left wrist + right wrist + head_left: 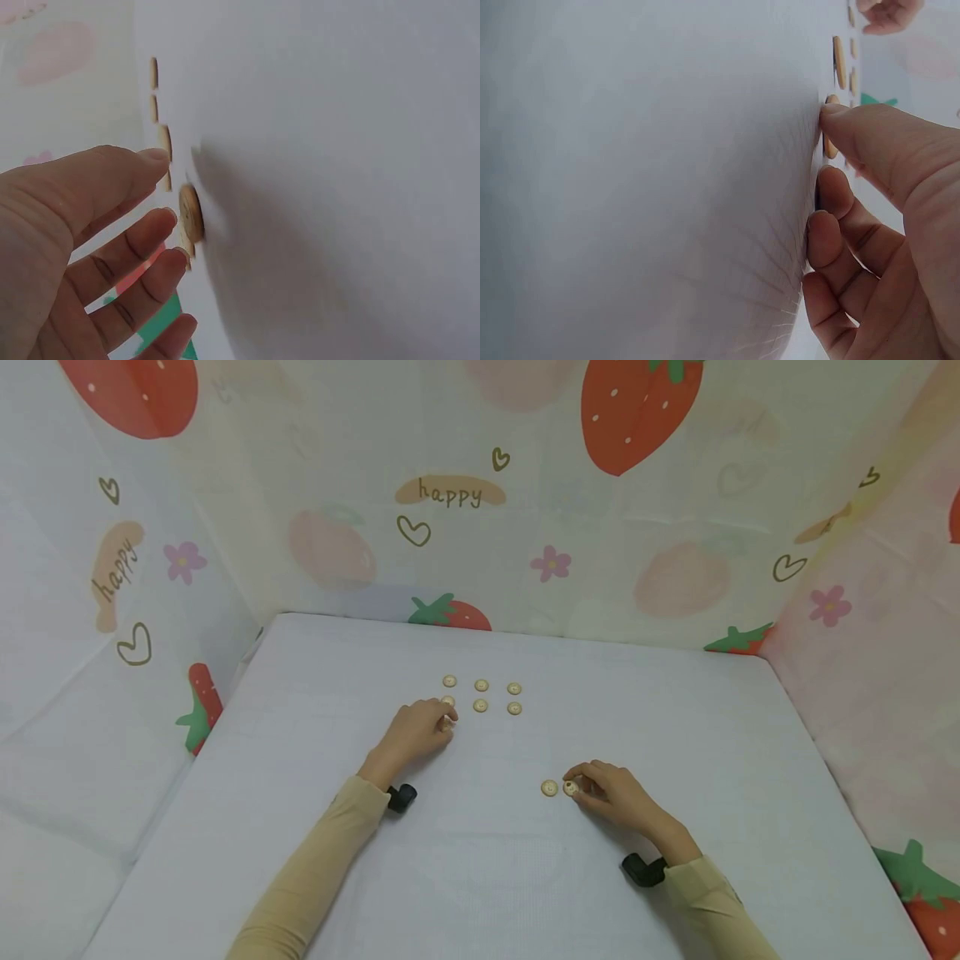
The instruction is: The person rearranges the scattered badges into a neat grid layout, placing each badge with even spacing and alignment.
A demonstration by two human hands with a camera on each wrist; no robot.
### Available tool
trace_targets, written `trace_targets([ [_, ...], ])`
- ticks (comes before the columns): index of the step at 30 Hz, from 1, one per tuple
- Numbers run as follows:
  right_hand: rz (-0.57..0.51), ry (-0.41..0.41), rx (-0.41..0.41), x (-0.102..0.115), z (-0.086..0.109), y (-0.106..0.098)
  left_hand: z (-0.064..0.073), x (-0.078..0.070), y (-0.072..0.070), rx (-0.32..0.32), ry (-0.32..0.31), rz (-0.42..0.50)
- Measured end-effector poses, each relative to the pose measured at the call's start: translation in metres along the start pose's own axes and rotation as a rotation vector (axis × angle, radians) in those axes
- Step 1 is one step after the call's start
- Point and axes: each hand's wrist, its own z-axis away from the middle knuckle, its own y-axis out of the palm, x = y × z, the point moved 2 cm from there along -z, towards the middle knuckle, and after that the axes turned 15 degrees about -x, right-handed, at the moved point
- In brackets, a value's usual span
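Observation:
In the head view, my left hand is at the left end of a group of round beige buttons, its fingers loosely bent over a button on the white table. The left wrist view shows that button flat, just beyond the fingertips, with thumb and fingers apart. Nearer the front, my right hand pinches another button between thumb and index finger, low at the tabletop. In the right wrist view the thumb partly covers this button. A loose button lies close to its left.
Behind, several more buttons form two rows, among them a back-row button and a front-row button. The white table is bounded by walls of strawberry-printed cloth at the back and both sides.

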Motion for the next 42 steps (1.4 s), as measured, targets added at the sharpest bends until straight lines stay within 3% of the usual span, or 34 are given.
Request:
trace_targets([
  [13,-0.009,-0.012,-0.021,0.0,0.001,0.0,0.002,-0.028,0.016,0.054,0.042,0.039],
  [22,-0.003,-0.004,-0.002,-0.001,0.001,0.0,0.004,-0.053,0.026,0.055,0.131,0.151],
  [26,-0.01,-0.003,-0.003,0.0,0.0,0.0,0.006,-0.066,0.03,0.091,0.146,0.179],
  [30,-0.018,-0.011,-0.016,0.0,0.0,0.0,0.007,-0.075,0.036,0.134,0.146,0.175],
  [42,-0.016,-0.038,-0.038,-0.002,0.001,0.002,0.008,-0.102,0.047,0.182,0.256,0.145],
])
